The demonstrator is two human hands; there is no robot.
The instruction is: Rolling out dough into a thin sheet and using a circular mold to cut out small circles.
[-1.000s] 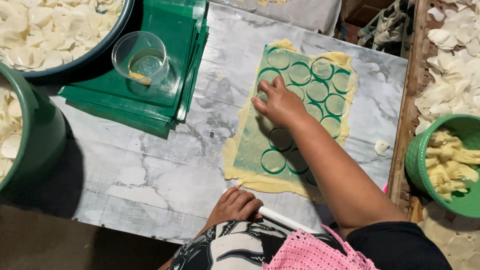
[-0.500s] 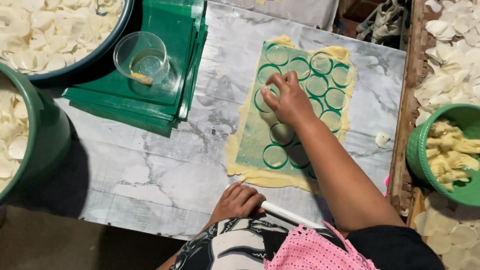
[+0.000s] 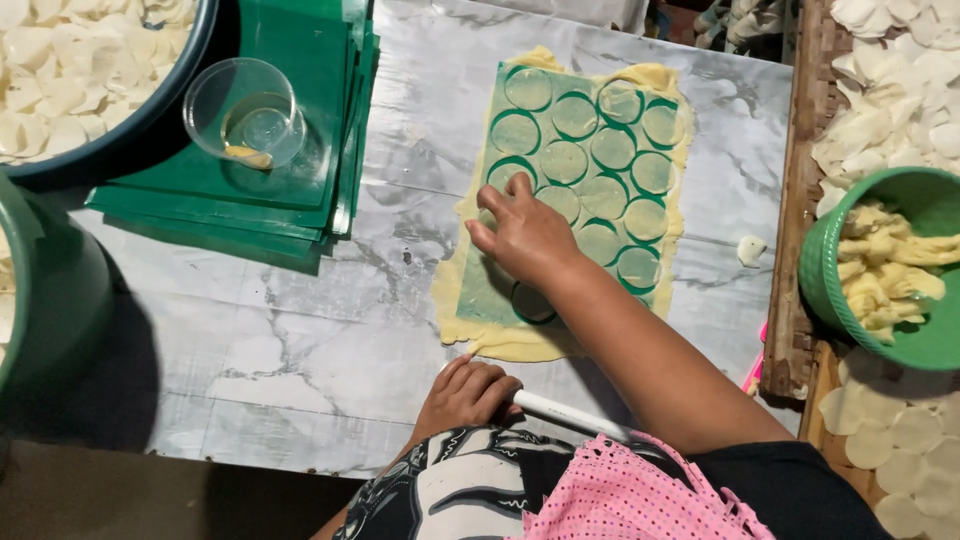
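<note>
Marble-patterned tabletop (image 3: 300, 330) carries a green sheet of thin dough (image 3: 570, 190) scored into rounds. Over the past second, the right hand (image 3: 525, 238) has slid from the sheet's upper rows toward its near left edge, fingers spread loosely on the dough, lifting cut rounds. The left hand (image 3: 468, 392) stays curled around a white rod (image 3: 570, 414). Beside it: stacked green sheets (image 3: 250, 215), clear cup (image 3: 248, 112), scrap bowl (image 3: 885, 265).

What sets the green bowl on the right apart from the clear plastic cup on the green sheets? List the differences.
The round green bowl is opaque and heaped with yellow dough scraps; the clear plastic cup is see-through and nearly empty, with only a small yellowish bit inside. The bowl sits off the marble table at the right; the cup stands on stacked green sheets. Both are round and upright.
</note>
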